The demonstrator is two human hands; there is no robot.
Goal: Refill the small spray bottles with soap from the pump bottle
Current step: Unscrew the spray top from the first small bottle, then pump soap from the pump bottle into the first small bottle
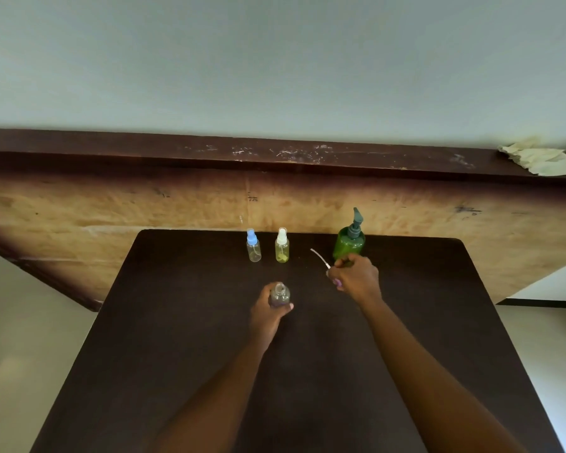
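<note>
- Open spray bottle [279,296] — small and clear, upright on the table [183,322], neck bare, mouth facing up. Fill level too dim to read.
- Left hand [268,313] is curled round the bottle's body from the near side and grips it.
- Spray head [336,282] is off the bottle and pinched in the curled fingers of the right hand [356,276]. Its dip tube [319,257] slants up and to the left, away from the person.
- Pump bottle [349,245] — green, upright, long axis vertical, near the table's far edge. It lies beyond and to the right of the open bottle, well apart from its mouth.
- The right hand sits just in front of the pump bottle's base and overlaps it in view; cannot tell whether they touch.
- Key relation: the right hand is much the nearer to the pump, but it is occupied. Judgement: the spray head needs setting down, then the open mouth and the pump spout must be brought together.
- Blue-capped spray bottle [253,246] and white-capped spray bottle [282,246], the latter holding yellowish liquid, stand capped side by side left of the pump bottle.
- Crumpled cloth [543,158] lies on the ledge, far right.
</note>
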